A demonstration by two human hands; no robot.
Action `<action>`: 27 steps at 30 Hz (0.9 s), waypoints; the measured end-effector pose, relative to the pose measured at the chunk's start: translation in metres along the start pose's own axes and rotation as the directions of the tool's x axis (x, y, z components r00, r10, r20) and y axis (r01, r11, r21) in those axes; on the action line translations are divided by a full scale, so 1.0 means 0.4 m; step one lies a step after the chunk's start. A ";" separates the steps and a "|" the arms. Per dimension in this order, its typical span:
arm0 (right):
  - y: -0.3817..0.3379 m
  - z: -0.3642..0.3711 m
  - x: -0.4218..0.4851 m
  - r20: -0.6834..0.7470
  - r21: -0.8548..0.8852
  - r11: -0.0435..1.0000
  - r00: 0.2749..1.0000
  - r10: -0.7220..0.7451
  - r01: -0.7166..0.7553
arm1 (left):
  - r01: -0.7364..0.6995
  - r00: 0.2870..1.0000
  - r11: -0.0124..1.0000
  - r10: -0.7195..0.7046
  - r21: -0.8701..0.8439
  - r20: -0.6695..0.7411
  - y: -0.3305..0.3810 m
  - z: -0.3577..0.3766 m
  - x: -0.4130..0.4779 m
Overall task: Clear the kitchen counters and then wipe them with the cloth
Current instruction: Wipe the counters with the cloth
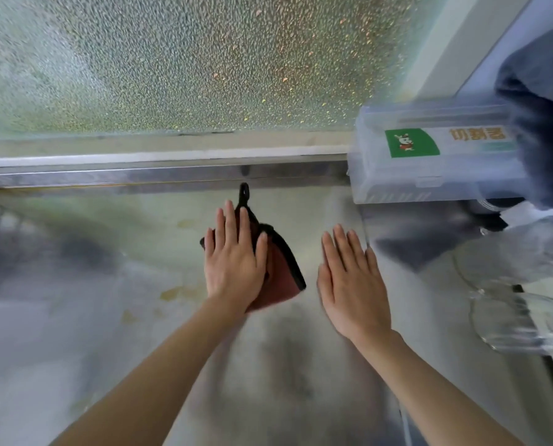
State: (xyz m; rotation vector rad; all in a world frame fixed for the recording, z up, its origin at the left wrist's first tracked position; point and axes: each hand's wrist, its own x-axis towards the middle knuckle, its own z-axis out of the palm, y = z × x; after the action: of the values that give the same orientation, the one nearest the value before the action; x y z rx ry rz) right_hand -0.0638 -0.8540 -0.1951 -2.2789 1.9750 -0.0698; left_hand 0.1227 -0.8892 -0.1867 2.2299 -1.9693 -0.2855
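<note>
A dark red cloth point(281, 281) with a black edge and a black hanging loop lies folded on the steel counter point(107, 317) near its back rim. My left hand point(233, 255) presses flat on the cloth with straight fingers, covering its left part. My right hand point(349, 284) lies flat and open on the bare counter just to the right of the cloth, apart from it. Yellowish stains show on the counter left of the cloth.
A frosted glass window point(188, 59) runs along the back, above a metal rail. A clear plastic box point(429, 156) with a green label sits at the back right. Clear glass lids or dishes point(519, 317) lie at the right. A dark cloth point(542, 107) hangs top right.
</note>
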 end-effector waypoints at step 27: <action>0.001 -0.002 0.001 0.004 -0.021 1.000 1.000 0.001 -0.001 | -0.392 0.920 0.919 0.390 0.047 0.035 -0.055 0.004 0.065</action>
State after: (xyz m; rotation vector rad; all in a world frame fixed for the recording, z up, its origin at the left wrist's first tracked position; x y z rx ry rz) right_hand -0.0642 -0.8547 -0.1944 -2.2891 1.9842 -0.0442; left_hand 0.1465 -0.9123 -0.1946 1.8049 -2.3998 -0.2106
